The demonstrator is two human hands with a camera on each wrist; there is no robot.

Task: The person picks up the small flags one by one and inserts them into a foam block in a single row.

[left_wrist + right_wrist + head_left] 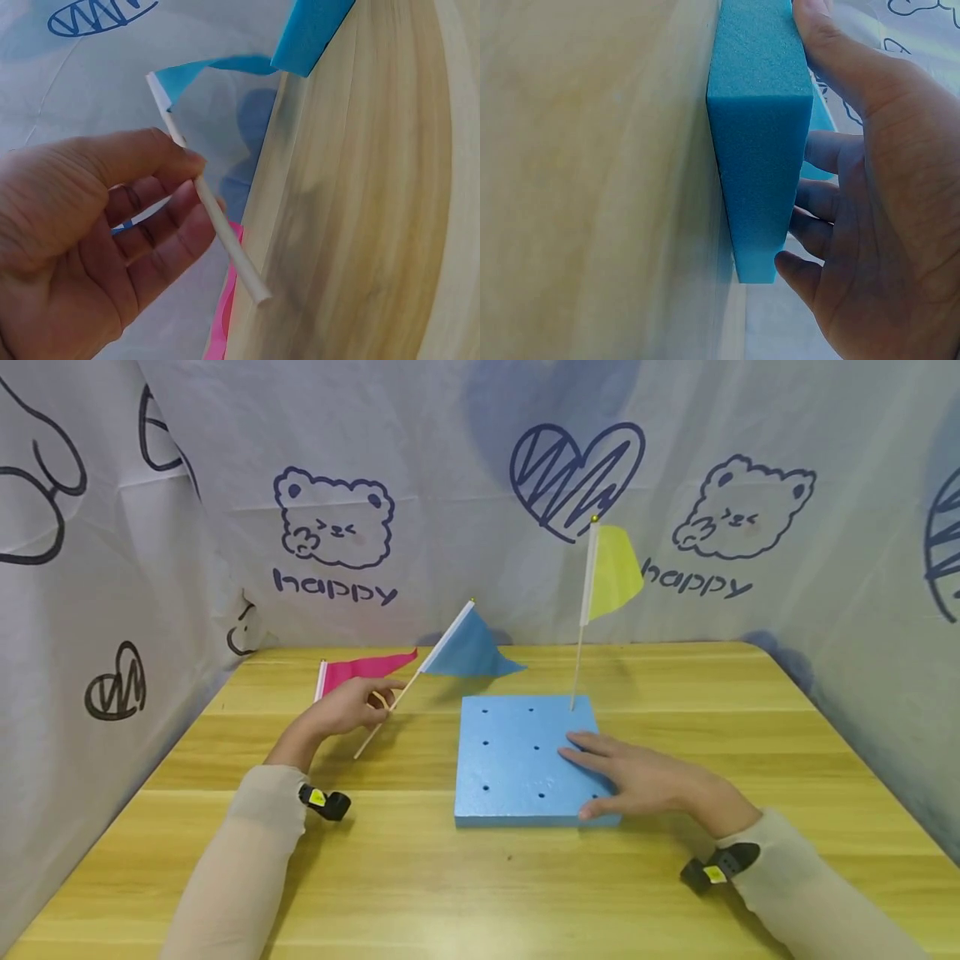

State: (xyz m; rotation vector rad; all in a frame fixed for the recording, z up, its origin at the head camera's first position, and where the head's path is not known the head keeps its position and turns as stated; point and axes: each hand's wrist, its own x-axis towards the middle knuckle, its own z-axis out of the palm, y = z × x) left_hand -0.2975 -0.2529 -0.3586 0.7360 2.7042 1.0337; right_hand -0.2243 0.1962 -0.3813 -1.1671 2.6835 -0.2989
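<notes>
My left hand (348,706) pinches the thin wooden stick of a blue flag (467,647), which is held tilted above the table with its cloth up and to the right. In the left wrist view, thumb and fingertips meet on the stick (225,229), whose lower end is free. My right hand (645,777) rests on the right side of a blue foam block (510,768) with rows of small holes, its fingers spread. A yellow flag (615,572) stands nearly upright in the block's far right part. A pink flag (360,668) lies behind my left hand, partly hidden by it.
The block lies flat on a wooden table (375,877). A pale cloth (450,510) with drawn bears and hearts hangs behind the table and along its sides. Each wrist wears a small black camera (326,802).
</notes>
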